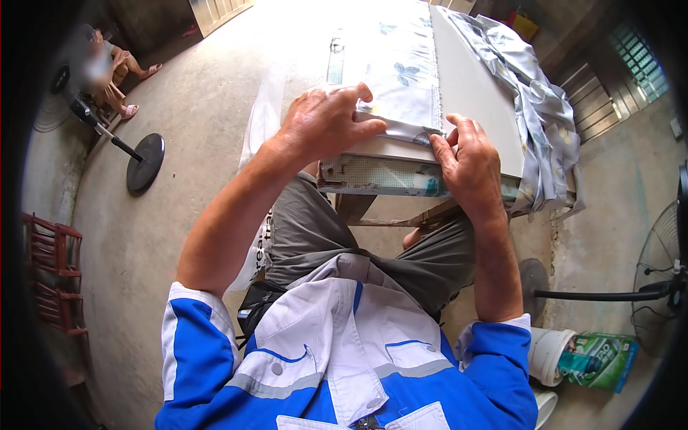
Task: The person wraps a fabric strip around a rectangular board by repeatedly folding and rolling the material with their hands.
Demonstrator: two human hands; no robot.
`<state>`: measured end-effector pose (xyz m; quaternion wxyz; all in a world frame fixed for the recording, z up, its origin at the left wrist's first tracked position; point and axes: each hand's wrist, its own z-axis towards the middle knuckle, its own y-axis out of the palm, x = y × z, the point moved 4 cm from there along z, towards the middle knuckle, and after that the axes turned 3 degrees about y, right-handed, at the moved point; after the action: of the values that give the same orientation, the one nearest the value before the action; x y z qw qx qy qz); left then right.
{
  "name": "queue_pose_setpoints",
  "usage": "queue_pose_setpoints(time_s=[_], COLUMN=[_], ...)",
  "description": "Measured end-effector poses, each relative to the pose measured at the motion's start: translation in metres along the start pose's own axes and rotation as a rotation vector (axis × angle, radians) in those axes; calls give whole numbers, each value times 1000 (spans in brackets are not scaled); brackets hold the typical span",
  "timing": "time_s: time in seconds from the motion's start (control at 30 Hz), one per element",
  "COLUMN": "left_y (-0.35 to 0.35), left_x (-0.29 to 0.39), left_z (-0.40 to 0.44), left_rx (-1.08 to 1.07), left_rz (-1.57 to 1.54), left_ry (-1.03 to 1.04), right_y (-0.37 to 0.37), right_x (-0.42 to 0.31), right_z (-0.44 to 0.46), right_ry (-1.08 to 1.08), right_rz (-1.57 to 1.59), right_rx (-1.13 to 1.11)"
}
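Observation:
A white patterned fabric (401, 72) with grey-blue leaf motifs lies on the table, its near edge turned up into a narrow fold (406, 132). My left hand (326, 122) is over the left end of this fold, thumb and forefinger apart, the thumb stretched along the fold. Its other fingers are mostly hidden. At the right end of the fold, my right hand (469, 159) pinches the fabric corner between thumb and fingers. A frayed edge runs away from that corner.
More patterned fabric (534, 122) hangs over the right side of the white tabletop (480, 93). A fan stand (145, 163) is at the left, near a seated person (107, 68). Red chairs (57, 272) stand lower left. Another fan (663, 265) and a white bucket (548, 355) are at right.

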<state>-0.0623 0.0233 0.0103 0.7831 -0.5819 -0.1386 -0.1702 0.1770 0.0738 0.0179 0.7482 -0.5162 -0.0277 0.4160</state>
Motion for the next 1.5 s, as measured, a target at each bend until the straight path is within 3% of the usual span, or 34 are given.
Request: queue_pose_setpoints(time_s=[0.1, 0.27, 0.43, 0.7, 0.8, 0.83, 0.93, 1.07, 1.1, 1.2, 1.5], left_y=[-1, -1, -2, -3, -5, -13, -18, -3, 3, 7, 2], left_x=[1, -1, 1, 7, 10, 19, 33, 50, 45, 33, 37], left_z=[1, 2, 1, -5, -11, -17, -31, -37, -34, -23, -34], left_rx=[-8, 11, -5, -10, 103, 73, 381, 341, 237, 190, 258], left_rz=[31, 78, 54, 55, 89, 95, 225, 93, 24, -40, -76], left_ry=[-16, -24, -32, -25, 120, 67, 403, 554, 457, 427, 522], right_y=[-2, 28, 44, 24, 24, 23, 25, 22, 21, 22, 1], right_x=[-18, -68, -63, -25, -27, -27, -27, -28, -27, -26, -23], right_z=[-5, -21, -25, -38, -39, -39, -39, -38, -37, -37, -40], right_ry=[-149, -419, -352, -325, -321, -320, -313, -318, -317, -325, -401], right_rz=[-230, -54, -116, -313, -340, -337, -325, -317, -314, -324, -176], right_rx=[119, 13, -128, -127, -124, -123, -123, -136, -133, -121, -37])
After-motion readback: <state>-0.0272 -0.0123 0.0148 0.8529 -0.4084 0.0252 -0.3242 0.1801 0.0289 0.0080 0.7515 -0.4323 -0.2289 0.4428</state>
